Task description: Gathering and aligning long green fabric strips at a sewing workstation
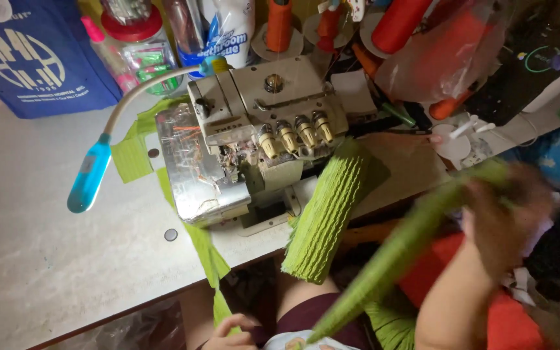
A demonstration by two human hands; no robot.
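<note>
My right hand, blurred by motion, is raised at the right and grips the upper end of a long folded piece of green ribbed fabric. That piece slants down to my lap. My left hand is low at the bottom edge, below the table, with its fingers curled on the end of a narrow green fabric strip that hangs off the table front. A second green ribbed piece lies draped over the table edge beside a beige overlock sewing machine.
A blue gooseneck lamp arches over the grey table. Orange thread cones, a jar with a red lid, a blue bag and a plastic bag crowd the back. Red cloth lies at lower right.
</note>
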